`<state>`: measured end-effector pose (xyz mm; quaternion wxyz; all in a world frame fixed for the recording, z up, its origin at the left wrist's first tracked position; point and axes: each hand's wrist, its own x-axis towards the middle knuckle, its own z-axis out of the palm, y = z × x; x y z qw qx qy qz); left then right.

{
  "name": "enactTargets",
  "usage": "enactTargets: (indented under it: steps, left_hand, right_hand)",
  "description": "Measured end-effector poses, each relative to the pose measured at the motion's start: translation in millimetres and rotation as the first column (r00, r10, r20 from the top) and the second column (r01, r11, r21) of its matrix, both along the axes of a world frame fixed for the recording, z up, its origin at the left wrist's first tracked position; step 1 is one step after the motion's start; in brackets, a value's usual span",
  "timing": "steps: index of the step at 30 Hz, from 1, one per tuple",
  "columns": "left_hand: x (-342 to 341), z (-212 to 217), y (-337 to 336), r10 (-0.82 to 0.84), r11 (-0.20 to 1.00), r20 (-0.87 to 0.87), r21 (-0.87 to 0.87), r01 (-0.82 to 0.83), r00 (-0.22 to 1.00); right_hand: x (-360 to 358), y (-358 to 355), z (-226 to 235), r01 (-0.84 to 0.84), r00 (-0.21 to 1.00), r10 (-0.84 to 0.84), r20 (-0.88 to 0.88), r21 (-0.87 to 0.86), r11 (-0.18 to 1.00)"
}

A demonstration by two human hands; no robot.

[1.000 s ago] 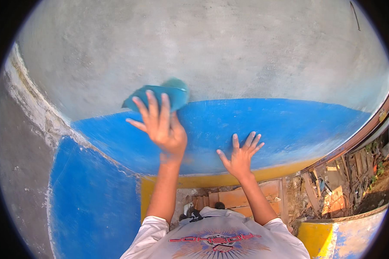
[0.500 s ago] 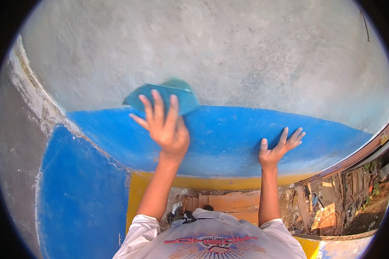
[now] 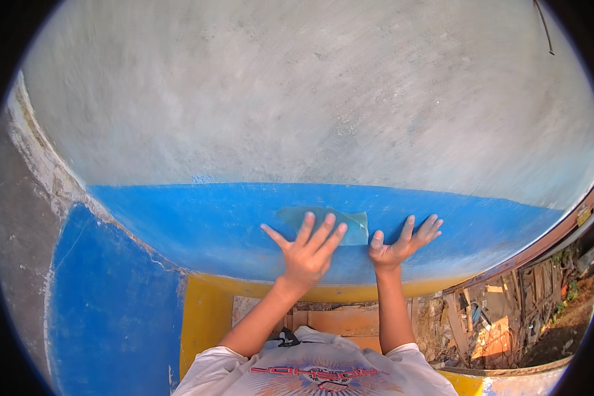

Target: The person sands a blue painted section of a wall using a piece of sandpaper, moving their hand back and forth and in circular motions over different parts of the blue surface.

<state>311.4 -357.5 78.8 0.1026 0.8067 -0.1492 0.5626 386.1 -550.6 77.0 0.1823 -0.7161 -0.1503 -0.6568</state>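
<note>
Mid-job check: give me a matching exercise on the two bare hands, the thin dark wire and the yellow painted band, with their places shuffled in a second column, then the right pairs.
Column one:
1) bare left hand
2) bare right hand
3) thin dark wire
4) yellow painted band

Column two:
A) in front of the grey wall area, at the view's upper right
B) fingers spread over the thin teal sheet
C) directly below the blue painted wall band
D) just right of the sheet

Pairs: 1-B, 2-D, 3-A, 4-C
</note>
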Motion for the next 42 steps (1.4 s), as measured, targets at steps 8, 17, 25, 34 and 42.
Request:
enactTargets:
  steps: [8,17,25,34,42]
  left_hand:
    - [14.9,109.2,21.4,0.070,0.957,0.131,-0.290,-0.029,0.989]
    - [5.1,54.2,13.8,0.068,0.995,0.062,-0.079,-0.063,0.996]
    - [13.4,18.7,-15.8,0.000,0.999,0.103,0.032,-0.003,0.995]
    - [17.1,78.5,18.4,0.130,0.858,0.187,-0.513,-0.016,0.974]
    - [2.9,22.2,-7.7,0.006,0.978,0.018,-0.211,-0.002,1.000]
  right_hand:
    - [5.1,-7.4,-11.1,-0.009,1.000,0.009,-0.011,0.026,1.000]
    - [0.7,-8.8,-4.7,0.002,1.000,-0.002,-0.003,0.035,0.999]
    - [0.2,-4.1,-8.2,-0.015,1.000,0.016,-0.009,0.011,1.000]
    - [2.5,-11.6,-12.7,0.023,1.000,-0.023,-0.006,-0.012,1.000]
    - [3.1,-9.9,-11.1,0.010,1.000,-0.010,0.003,-0.012,1.000]
